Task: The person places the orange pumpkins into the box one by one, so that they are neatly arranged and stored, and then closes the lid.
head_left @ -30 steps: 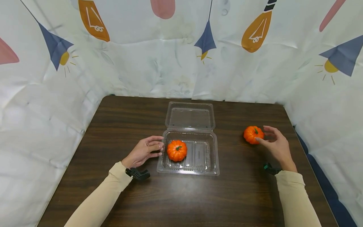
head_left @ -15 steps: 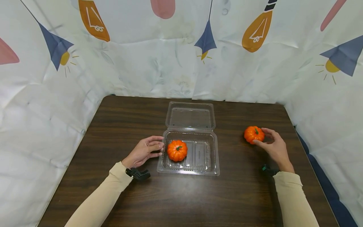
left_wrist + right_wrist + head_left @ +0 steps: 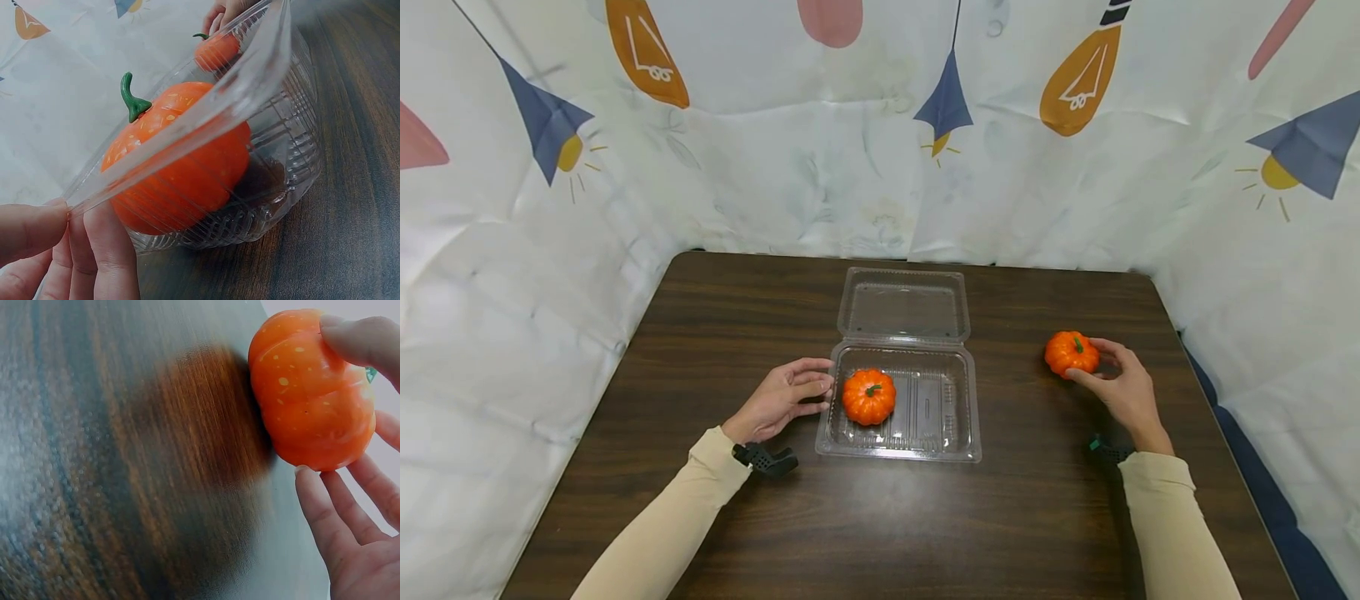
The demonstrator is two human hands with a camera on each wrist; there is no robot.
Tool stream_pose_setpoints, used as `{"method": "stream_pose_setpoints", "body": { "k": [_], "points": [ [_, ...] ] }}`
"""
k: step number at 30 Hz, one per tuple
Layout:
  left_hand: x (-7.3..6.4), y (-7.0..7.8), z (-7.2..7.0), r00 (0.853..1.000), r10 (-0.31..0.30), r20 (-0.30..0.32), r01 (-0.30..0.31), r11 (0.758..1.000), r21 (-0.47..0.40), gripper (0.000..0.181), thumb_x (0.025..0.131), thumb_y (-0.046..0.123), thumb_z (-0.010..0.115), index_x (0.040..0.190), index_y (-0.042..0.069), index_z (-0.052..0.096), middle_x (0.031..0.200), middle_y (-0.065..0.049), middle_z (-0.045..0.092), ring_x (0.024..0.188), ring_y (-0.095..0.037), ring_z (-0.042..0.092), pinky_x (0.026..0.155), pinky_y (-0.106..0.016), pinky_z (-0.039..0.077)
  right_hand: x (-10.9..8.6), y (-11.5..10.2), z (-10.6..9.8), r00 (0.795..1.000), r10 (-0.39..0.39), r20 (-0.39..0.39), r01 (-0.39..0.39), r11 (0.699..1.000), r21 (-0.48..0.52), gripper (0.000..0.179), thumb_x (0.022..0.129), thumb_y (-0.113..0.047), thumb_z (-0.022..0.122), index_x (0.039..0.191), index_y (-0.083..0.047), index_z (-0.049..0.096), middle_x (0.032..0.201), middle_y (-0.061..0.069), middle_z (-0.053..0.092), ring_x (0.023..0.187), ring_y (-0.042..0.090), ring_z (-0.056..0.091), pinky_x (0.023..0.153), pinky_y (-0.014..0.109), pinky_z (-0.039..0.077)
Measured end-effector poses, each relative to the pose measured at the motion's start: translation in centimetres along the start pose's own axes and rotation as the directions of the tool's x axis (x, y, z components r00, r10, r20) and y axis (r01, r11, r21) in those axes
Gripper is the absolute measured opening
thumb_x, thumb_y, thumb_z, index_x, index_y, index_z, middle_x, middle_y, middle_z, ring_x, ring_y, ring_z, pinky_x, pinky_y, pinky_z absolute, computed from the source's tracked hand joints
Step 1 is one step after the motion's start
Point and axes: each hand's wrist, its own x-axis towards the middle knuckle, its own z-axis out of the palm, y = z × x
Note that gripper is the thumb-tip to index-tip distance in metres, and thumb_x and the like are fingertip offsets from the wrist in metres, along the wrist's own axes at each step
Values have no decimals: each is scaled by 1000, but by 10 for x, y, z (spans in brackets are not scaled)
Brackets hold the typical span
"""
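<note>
The right hand [image 3: 350, 550] holds a glossy orange, ribbed, pumpkin-shaped object [image 3: 309, 406] flecked with small yellow spots. Its thumb [image 3: 362, 340] lies against one side of the pumpkin, while the fingertips [image 3: 304, 477] touch the side opposite the thumb. A bit of green stem [image 3: 370, 374] shows just beside the thumb, partly hidden by it. Beyond the pumpkin, away from the palm, spreads a dark brown wood-grain tabletop [image 3: 81, 437], with a darker patch [image 3: 212, 419] right beside the pumpkin. A plain whitish background [image 3: 359, 305] shows behind the hand.
</note>
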Motion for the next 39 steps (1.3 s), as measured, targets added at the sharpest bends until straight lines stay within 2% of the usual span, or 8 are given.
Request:
{"method": "stream_pose_setpoints", "body": {
  "k": [8,19,29,39],
  "points": [
    [-2,1,0,1000,-5,-8,6,1000,22,55,103,12,64,152,0,41,111,5,70,100,-10,70,90,-31,64,0,-1,0,1000,-11,-7,11,1000,9,72,90,-44,80,147,-9,52,150,18,49,100,-14,45,75,-2,45],
    [-2,2,0,1000,-1,-11,1,1000,9,55,102,11,65,152,0,41,112,4,70,100,-10,71,90,-31,64,1,-3,0,1000,-7,3,7,1000,3,72,91,-46,78,148,-10,52,148,17,49,105,-6,48,76,-2,44],
    [-3,1,1,1000,-5,-7,5,1000,3,56,102,11,65,152,0,41,111,4,70,100,-11,71,89,-31,64,0,-3,1,1000,-24,-17,24,1000,-12,69,91,-44,78,146,-10,53,146,17,52,101,-12,47,76,-4,44],
    [-1,2,-1,1000,-5,-3,5,1000,7,57,102,12,66,152,0,41,112,4,70,101,-11,70,90,-32,64,1,-10,0,999,-41,-18,41,999,-7,68,91,-43,79,145,-10,54,147,17,52,103,-10,49,77,-4,44]
  ]
}}
